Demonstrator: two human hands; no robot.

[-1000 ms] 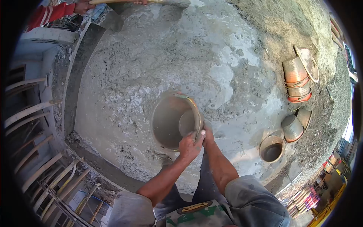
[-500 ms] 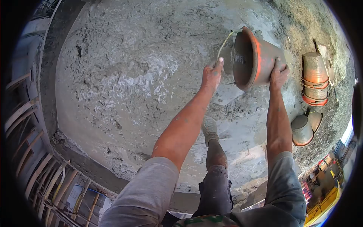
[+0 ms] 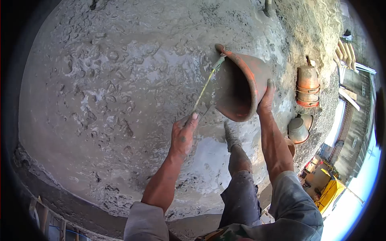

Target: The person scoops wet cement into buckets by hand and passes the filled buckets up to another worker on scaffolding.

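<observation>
An orange-rimmed bucket (image 3: pixel 253 76), coated in grey mud, is tipped on its side above the wet grey concrete (image 3: pixel 120 104), its mouth facing left. My left hand (image 3: pixel 184 134) is closed on its rope handle (image 3: pixel 206 86), which is pulled taut from the rim. My right hand (image 3: pixel 267 98) grips the bucket's outer wall near the base on the right. The bucket's inside is dark, and its contents cannot be made out. One muddy boot (image 3: pixel 231 136) stands in the concrete below the bucket.
Stacked buckets (image 3: pixel 308 86) lie at the right on the gravelly edge. Nearer are a grey upturned bucket (image 3: pixel 298 130) and another bucket partly behind my right forearm. A low concrete edge (image 3: pixel 72 203) runs along the lower left. A yellow sheet (image 3: pixel 331 190) shows at lower right.
The bucket went from upright in front of me to tipped on its side, first rightward, then slightly back left. My hands moved apart onto handle and wall. The view has shifted.
</observation>
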